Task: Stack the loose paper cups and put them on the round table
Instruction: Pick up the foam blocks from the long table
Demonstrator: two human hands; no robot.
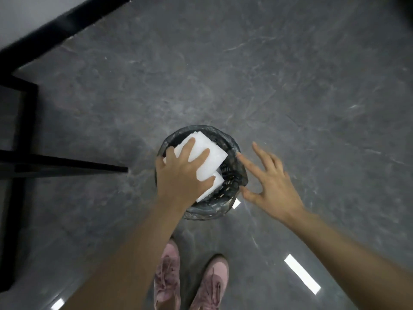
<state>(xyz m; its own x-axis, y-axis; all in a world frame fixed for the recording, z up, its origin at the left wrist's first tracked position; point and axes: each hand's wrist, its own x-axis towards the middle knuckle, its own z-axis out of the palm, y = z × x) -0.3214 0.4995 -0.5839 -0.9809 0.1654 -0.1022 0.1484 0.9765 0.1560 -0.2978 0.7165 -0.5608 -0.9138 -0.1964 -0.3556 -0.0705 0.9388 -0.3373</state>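
No paper cups and no round table are in view. My left hand (181, 173) hovers over a small black bin (234, 146) lined with a dark plastic bag and holds white folded paper (210, 153), fingers spread on top and thumb at its edge. My right hand (270, 182) is spread wide with straight fingers just right of the bin's rim and holds nothing. Whether the paper touches the bin's inside cannot be told.
The bin stands on a glossy grey marble floor (290, 86). Black furniture legs (67, 166) and a dark frame stand at the left. A black skirting (67, 25) runs along the wall at the top left. My pink shoes (192, 280) are just below the bin.
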